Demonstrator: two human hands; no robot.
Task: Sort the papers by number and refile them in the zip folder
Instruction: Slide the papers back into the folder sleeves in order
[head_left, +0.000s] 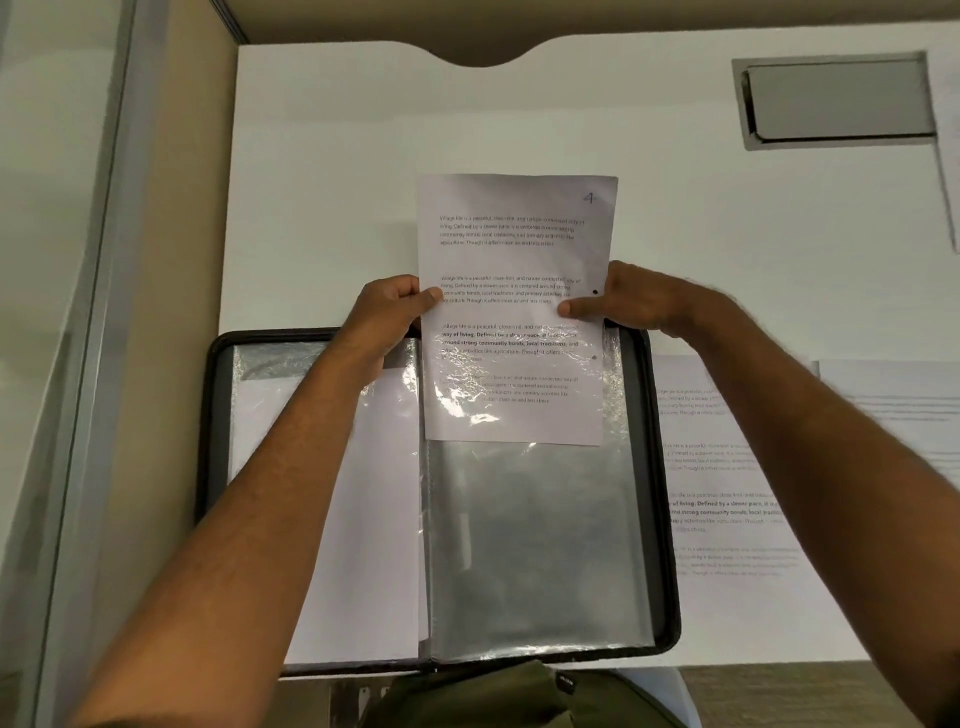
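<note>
Both hands are pinching sheet 4 (514, 270) at mid-height: left hand (387, 312) gripping the left edge, right hand (631, 304) the right edge, each grip clamped on paper. Below the grip the sheet is sliding into the clear sleeve (535, 545) of the zip folder (667, 519), lower half already inside. To do it well: keeping both edges level, feeding straight down, avoiding snagging on sleeve wrinkles. More papers (727, 467) are lying on the worktop (337, 156), right of the grip.

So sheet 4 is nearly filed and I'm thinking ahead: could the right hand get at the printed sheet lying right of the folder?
Probably yes: that printed sheet lies uncovered beside the folder, under the right forearm. But the right hand pinches sheet 4 and must let go first.
</note>
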